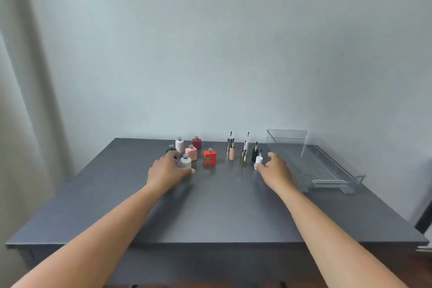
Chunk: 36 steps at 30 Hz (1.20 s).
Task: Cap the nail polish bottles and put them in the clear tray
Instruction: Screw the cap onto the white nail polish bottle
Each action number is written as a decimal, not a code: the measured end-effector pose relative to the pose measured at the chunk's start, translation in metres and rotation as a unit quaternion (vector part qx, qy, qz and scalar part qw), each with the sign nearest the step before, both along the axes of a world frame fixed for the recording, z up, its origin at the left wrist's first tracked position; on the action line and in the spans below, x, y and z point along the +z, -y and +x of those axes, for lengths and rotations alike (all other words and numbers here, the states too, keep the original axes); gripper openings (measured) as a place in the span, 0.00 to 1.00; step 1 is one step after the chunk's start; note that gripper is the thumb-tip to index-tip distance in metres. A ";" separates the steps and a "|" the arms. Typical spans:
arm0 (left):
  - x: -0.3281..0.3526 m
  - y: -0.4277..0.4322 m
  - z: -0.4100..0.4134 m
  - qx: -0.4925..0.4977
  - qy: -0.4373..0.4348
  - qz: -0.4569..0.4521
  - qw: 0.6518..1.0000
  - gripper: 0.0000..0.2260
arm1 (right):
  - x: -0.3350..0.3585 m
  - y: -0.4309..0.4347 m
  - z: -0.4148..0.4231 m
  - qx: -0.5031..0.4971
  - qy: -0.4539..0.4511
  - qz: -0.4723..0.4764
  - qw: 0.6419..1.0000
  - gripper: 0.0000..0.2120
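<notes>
Several uncapped nail polish bottles stand at the table's far middle: a pale grey one, a red one, a peach one, a maroon one, a light pink one and a black one. My left hand curls around the pale grey bottle. To the right, several brush caps stand upright, brushes up. My right hand has thumb and fingers closing on the white cap. The clear tray lies at the right with nothing in it.
The dark grey table meets a plain wall behind. A curtain hangs on the left. The other caps, peach, gold, dark green and two further back, stand close together left of my right hand.
</notes>
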State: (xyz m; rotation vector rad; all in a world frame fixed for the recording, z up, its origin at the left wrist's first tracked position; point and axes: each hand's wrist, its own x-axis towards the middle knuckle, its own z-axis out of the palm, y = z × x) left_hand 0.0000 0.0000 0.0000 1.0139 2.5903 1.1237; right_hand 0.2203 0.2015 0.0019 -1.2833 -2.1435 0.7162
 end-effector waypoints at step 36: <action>0.000 -0.017 0.021 -0.086 0.022 0.197 0.976 0.14 | 0.009 0.053 -0.053 0.169 -0.279 -0.050 0.944 0.09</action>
